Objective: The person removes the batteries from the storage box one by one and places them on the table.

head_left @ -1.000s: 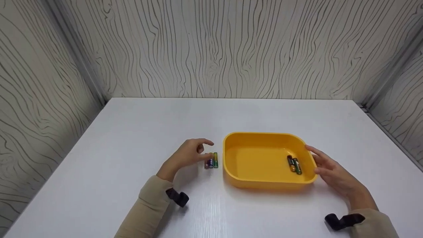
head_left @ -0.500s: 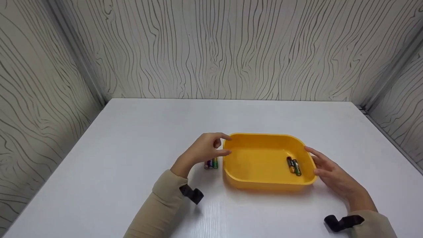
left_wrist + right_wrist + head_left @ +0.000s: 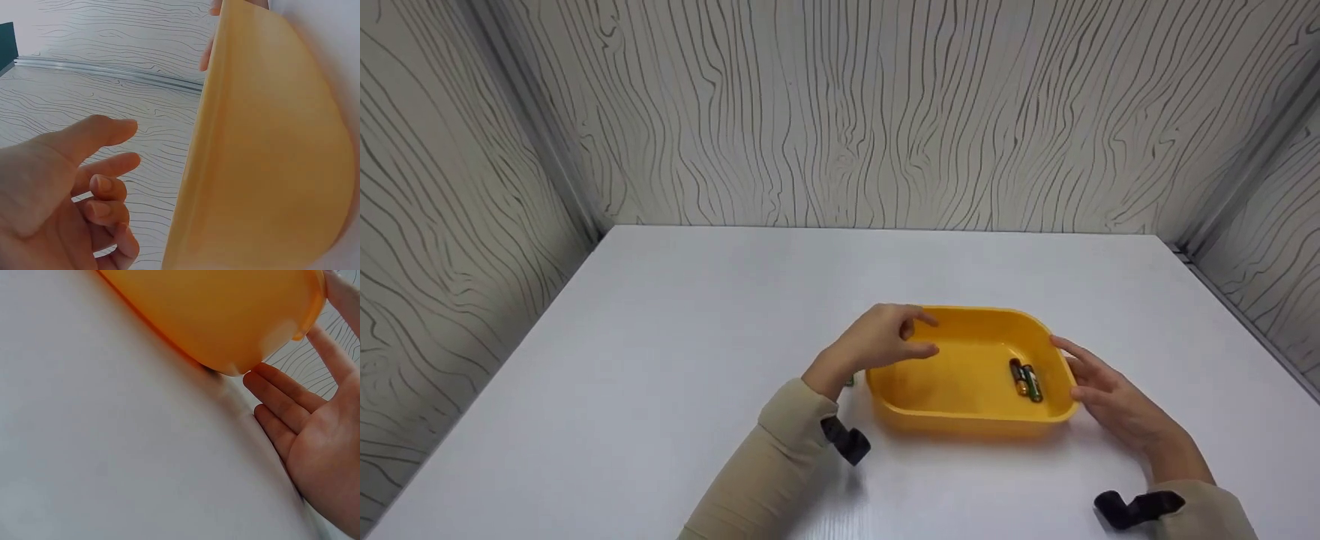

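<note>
Your left hand (image 3: pixel 881 335) has moved right, from beside the yellow tray (image 3: pixel 969 417) to above its left end; its thumb and forefinger stand wide apart with nothing between them. Your right hand (image 3: pixel 1121 405) touches the tray's right end, fingers spread and fairly straight. Two batteries (image 3: pixel 1033 384) lie side by side inside, toward the right; a green battery (image 3: pixel 850 380) shows one end on the left, just outside the tray. Dip that left hand and you could clip the rim, jolting the pair loose. Push harder from the right and the tray might slide into the green battery, mostly hidden from you now.
</note>
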Motion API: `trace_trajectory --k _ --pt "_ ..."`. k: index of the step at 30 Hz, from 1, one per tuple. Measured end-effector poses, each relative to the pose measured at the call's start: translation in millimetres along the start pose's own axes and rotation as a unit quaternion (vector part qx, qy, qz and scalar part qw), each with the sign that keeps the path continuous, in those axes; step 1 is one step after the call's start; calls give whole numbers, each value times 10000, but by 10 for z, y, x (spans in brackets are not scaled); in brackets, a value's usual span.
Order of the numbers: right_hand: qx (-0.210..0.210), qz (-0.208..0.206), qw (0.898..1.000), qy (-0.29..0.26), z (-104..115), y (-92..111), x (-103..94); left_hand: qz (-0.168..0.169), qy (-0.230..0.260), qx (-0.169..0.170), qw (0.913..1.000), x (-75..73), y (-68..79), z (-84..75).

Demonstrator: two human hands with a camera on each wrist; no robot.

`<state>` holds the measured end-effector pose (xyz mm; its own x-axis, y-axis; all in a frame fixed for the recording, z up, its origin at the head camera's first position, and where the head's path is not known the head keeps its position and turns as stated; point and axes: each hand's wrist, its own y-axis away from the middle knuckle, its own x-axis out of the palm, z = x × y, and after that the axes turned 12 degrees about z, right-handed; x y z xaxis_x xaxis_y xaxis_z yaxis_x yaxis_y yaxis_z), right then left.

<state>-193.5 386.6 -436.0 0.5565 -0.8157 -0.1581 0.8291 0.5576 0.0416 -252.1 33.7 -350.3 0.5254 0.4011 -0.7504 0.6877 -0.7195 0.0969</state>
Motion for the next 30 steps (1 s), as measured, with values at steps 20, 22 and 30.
trace_trajectory --k 20,22,30 --pt "-123 213 9997 -73 5 5 -4 407 -268 -315 9983 358 -611 -475" --pt "-113 225 9996 -90 8 7 -2 453 -283 -362 9979 383 -668 -507" --pt "-134 260 9995 -148 1 3 -4 403 59 -542 9977 505 -861 -532"
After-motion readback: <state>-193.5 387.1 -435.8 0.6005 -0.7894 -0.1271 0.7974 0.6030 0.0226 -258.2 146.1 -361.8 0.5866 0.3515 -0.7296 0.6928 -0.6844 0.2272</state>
